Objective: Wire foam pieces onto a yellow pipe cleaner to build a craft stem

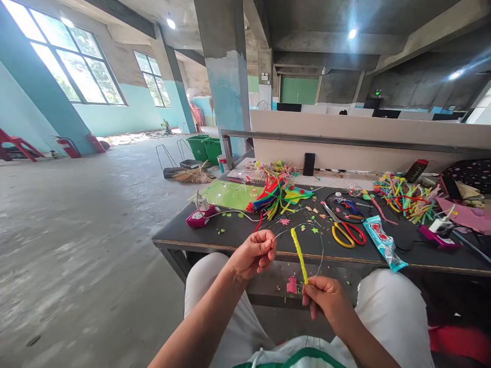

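Above my lap, my right hand (324, 296) pinches the lower end of a yellow pipe cleaner (299, 254), which stands nearly upright. A thin pale wire (283, 232) runs from the top of the pipe cleaner to my left hand (255, 254), whose thumb and forefinger are closed on it. More thin wire loops down to the right of the pipe cleaner. On the table beyond lie scissors (342, 229) with one yellow and one red handle, and a bundle of coloured pipe cleaners (266, 193).
A blue wrapper (383, 243) lies near the table's front edge (441, 261). Pink power strips (200, 216) sit at both sides. At the right is a pile of pipe cleaners (406, 197); a phone (309, 164) leans at the back. Small paper scraps are scattered about.
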{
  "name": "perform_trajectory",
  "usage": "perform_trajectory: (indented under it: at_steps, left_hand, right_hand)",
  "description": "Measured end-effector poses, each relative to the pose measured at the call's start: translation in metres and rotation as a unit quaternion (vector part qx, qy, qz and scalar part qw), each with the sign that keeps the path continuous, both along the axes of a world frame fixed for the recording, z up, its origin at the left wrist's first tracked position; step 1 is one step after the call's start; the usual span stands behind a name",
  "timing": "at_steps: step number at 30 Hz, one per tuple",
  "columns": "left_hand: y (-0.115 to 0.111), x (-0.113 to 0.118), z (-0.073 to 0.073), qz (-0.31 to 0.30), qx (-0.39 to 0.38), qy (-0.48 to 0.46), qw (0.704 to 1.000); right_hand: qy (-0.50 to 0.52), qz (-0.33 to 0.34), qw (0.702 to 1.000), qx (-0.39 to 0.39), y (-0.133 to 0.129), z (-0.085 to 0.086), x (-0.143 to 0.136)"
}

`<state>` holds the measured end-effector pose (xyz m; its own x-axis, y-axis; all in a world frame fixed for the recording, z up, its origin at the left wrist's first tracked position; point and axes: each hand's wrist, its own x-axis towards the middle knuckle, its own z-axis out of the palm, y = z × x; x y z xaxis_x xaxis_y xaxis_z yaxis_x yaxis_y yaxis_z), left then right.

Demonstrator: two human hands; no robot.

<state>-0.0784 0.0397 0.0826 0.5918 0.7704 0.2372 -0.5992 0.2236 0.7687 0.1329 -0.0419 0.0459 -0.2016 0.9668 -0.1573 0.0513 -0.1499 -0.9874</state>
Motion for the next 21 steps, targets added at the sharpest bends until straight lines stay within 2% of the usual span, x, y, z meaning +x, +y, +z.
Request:
perform_trajectory:
  at_steps: [3, 5, 7, 10, 12, 14, 17, 21]
  left_hand:
    - [0.007, -0.011, 0.003, -0.048, 0.025, 0.041, 0.998]
    - [0.015, -0.02, 0.014, -0.073, 0.05, 0.1, 0.991]
    - [0.023, -0.025, 0.035, -0.043, 0.069, 0.165, 0.983]
    - [0.03, -0.021, 0.081, -0.027, 0.128, 0.253, 0.959]
    - [0.032, -0.011, 0.11, -0.055, 0.177, 0.341, 0.922]
    - [0.032, 0.001, 0.131, -0.103, 0.203, 0.422, 0.877]
    - [0.031, 0.015, 0.146, -0.162, 0.21, 0.488, 0.832]
    - [0.033, 0.028, 0.15, -0.232, 0.201, 0.509, 0.804]
  right_hand:
    - [-0.013, 0.003, 1.0, 0.002, -0.002, 0.004, -0.001]
    - [-0.028, 0.007, 1.0, 0.012, -0.003, 0.007, -0.003]
    - [-0.041, 0.013, 0.999, 0.02, -0.004, 0.008, -0.005]
    - [-0.046, 0.028, 0.998, 0.033, -0.005, 0.005, -0.009]
    - [-0.046, 0.037, 0.997, 0.041, -0.005, 0.002, -0.011]
    - [-0.047, 0.043, 0.997, 0.043, -0.005, 0.0, -0.012]
    - [-0.055, 0.045, 0.997, 0.043, -0.006, 0.0, -0.011]
    - [-0.057, 0.057, 0.995, 0.057, -0.006, 0.0, -0.006]
